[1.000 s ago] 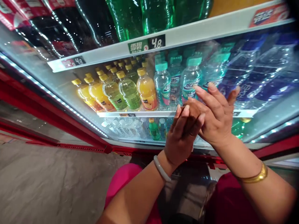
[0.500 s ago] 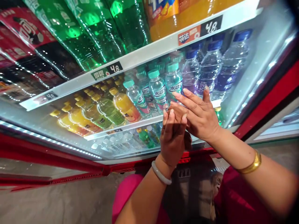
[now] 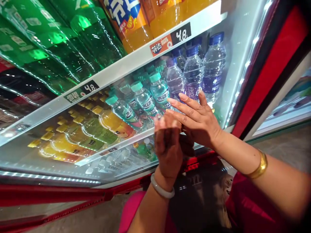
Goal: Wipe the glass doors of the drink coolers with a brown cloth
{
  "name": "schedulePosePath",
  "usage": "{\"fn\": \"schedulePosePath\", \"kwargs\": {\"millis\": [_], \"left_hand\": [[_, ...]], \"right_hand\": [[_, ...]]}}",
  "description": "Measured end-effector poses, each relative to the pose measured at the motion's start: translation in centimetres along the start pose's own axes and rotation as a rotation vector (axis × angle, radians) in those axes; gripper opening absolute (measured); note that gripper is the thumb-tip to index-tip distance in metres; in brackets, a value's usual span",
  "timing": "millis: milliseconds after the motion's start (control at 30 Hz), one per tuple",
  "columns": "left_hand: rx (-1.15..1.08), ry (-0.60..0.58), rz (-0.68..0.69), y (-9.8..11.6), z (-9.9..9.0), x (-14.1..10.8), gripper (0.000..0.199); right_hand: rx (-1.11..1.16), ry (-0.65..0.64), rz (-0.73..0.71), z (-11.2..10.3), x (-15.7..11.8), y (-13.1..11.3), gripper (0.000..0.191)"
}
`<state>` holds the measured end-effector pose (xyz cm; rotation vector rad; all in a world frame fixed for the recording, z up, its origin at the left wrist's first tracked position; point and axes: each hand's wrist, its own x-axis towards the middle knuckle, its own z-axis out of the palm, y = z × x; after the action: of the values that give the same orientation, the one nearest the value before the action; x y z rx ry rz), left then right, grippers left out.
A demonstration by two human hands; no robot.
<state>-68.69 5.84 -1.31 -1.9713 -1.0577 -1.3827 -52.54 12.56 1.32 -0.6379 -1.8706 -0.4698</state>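
My right hand (image 3: 204, 123) is open, its fingers stretched up and to the left in front of teal-capped drink bottles (image 3: 147, 102) and blue-capped water bottles (image 3: 193, 69). Beside it, my left hand (image 3: 168, 153) is raised with the fingers extended upward and blurred at the tips. Nothing shows in either hand. A brownish patch between the hands looks like a reflection in the cooler's glass, though I cannot be sure. Whether the fingers touch the glass cannot be made out. A pale bangle (image 3: 162, 188) circles the left wrist, a gold bangle (image 3: 259, 165) the right.
Large green bottles (image 3: 80, 35) and orange soda bottles (image 3: 128, 22) fill the upper shelf, above a white shelf edge (image 3: 136, 53) with price tags. Yellow-capped bottles (image 3: 87, 132) stand lower left. The cooler's red frame (image 3: 264, 71) rises at right.
The view has shifted right, so the shelves and bottles appear further left. Both hands stay close together and raised; the left fingers are now blurred by motion.
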Motion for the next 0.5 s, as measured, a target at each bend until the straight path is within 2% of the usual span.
{"fn": "schedulePosePath", "kwargs": {"millis": [133,333,500], "left_hand": [[0.064,0.118,-0.089,-0.6,-1.8,2.8,0.071],[-0.107,-0.059,-0.067,1.4,0.4,0.6,0.069],[-0.032,0.077,-0.094,0.3,-1.4,3.1,0.058]], "right_hand": [[-0.021,0.005,-0.028,-0.1,0.1,0.1,0.074],[0.031,0.006,0.000,-0.2,0.0,0.2,0.068],[0.026,0.004,-0.028,-0.6,0.1,0.1,0.069]]}}
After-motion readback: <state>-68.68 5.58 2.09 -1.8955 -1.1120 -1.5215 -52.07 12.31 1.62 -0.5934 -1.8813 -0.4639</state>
